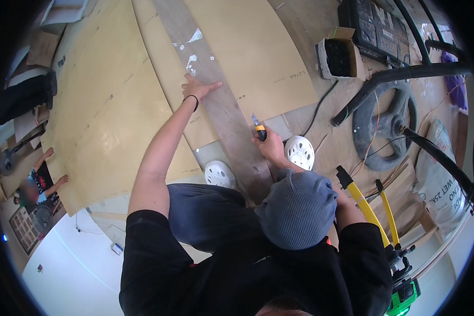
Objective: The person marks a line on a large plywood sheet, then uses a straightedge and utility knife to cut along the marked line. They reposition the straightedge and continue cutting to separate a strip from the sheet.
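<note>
My left hand (197, 89) presses with spread fingers on a long grey-brown strip (176, 21), marked with white patches, that lies over tan sheets (260, 50). My right hand (268, 145) grips a yellow-and-black utility knife (259, 130), its blade out and pointing up the picture beside the strip’s right edge, near the lower edge of the right-hand sheet. A wider tan sheet (102, 110) lies to the left. My white perforated clogs (298, 152) show either side of the strip.
At right are a black crate (374, 31), an open box (337, 58), a spoked base with black tubes (384, 126), cables, a white sack (434, 179) and yellow-handled tools (363, 205). A co-worker (39, 184) is at the far left, hands near the wide sheet’s edge.
</note>
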{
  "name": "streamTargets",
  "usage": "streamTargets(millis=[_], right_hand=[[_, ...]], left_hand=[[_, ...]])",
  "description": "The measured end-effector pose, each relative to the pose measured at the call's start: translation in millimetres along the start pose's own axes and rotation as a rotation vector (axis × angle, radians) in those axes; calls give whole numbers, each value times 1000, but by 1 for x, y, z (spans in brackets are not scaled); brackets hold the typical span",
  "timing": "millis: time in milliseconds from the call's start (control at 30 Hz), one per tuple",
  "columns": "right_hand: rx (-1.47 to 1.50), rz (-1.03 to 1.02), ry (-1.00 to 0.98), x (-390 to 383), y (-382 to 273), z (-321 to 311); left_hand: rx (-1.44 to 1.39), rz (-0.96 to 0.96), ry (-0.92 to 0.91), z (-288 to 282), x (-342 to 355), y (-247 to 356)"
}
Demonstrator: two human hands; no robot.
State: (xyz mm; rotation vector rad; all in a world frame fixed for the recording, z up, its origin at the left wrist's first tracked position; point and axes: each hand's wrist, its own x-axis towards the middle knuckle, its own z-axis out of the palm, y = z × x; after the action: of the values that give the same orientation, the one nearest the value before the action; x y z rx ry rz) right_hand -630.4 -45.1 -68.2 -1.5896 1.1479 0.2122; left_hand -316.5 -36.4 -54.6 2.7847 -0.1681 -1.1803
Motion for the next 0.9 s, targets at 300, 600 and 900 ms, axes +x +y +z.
streamTargets(millis=[300, 600, 900], right_hand=[[-26, -23, -2, 4, 4, 2], [-135, -131, 75, -3, -9, -3], [-171, -160, 82, -1, 5, 5]], left_hand=[[-10, 27, 63, 8, 8, -7], [2, 30, 103, 9, 6, -6], [-57, 28, 99, 15, 14, -12]])
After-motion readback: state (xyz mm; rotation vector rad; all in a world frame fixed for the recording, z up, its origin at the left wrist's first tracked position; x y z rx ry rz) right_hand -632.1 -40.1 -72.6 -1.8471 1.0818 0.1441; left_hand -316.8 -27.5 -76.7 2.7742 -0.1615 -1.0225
